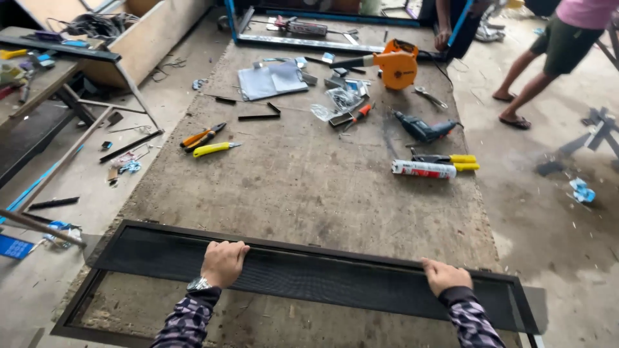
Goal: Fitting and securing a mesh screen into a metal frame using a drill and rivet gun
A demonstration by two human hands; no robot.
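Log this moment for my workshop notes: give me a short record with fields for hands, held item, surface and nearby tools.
left hand: grips far rail of the frame
right hand: grips same rail
held item: long dark mesh frame, lying flat
surface: worn board on floor
nearby tools: orange blower, drill, sealant tube, yellow knife
other: a person's legs far right

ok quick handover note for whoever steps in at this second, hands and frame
Left hand: fingers curled over the far rail of the dark frame, gripping it.
Right hand: gripping the same rail further right.
Frame lies flat on the near end of the board, with black mesh along its far half.
Pliers, yellow knife, drill, sealant tube and orange blower lie untouched beyond.
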